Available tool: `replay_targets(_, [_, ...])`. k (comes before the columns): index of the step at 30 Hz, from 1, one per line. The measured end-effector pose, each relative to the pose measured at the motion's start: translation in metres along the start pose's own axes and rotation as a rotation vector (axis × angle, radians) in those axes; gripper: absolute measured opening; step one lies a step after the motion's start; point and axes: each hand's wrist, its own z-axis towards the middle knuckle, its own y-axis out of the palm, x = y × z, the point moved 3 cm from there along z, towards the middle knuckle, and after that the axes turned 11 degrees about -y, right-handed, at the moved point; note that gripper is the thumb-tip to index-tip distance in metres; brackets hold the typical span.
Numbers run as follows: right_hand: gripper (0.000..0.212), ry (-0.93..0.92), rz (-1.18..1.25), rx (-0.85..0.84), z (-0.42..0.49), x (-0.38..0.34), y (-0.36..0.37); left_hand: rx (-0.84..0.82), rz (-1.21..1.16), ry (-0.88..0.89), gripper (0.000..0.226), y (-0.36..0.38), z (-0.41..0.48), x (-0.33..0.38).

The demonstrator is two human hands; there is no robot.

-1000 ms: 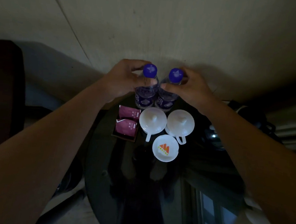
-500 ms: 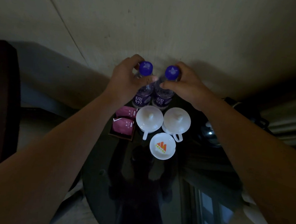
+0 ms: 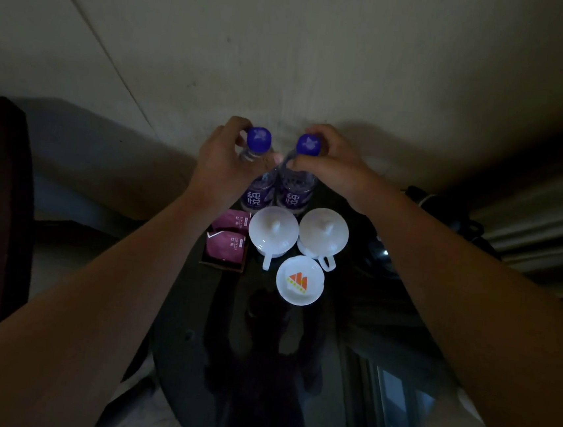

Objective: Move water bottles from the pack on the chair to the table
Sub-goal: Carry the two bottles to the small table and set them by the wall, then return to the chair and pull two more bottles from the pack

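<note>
A hotel room is shown by lidded cups [image 3: 273,230], tea bags [image 3: 226,244] and a logo dish [image 3: 299,280] set out on a table [image 3: 190,359]

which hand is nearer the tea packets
Left. The left hand grips a bottle neck just beyond the tea packets; the right hand is farther, across both bottles.

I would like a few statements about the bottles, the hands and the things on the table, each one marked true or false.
1. Each hand holds one bottle near its neck. True: left hand on the left bottle, right hand on the right bottle.
2. The bottle caps are white. False: they are blue-purple.
3. Two white lidded cups stand just in front of the bottles. True.
4. The tea packets lie to the right of the cups. False: to their left.
</note>
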Motion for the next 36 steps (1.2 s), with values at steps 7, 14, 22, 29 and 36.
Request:
replay_targets(7, [0.052, 0.043, 0.042, 0.101, -0.018, -0.024, -0.022, -0.052, -0.083, -0.132, 0.061, -0.007, -0.008, 0.0])
replay_targets(14, [0.004, -0.056, 0.004, 0.316, -0.079, -0.066, -0.047, 0.217, 0.067, 0.15, 0.026, -0.026, -0.047, 0.055])
replay_targets(22, [0.039, -0.066, -0.337, 0.391, -0.242, -0.106, -0.067, -0.161, 0.289, 0.487, 0.043, -0.004, -0.194, 0.183])
replay_targets(29, [0.077, 0.296, -0.712, 0.522, -0.477, -0.115, -0.13, -0.404, 0.5, 0.543, 0.063, 0.046, -0.351, 0.254])
replay_targets(36, [0.073, 0.562, -0.793, 0.962, -0.752, -0.13, -0.128, -0.596, 0.46, 0.868, 0.063, 0.103, -0.555, 0.326])
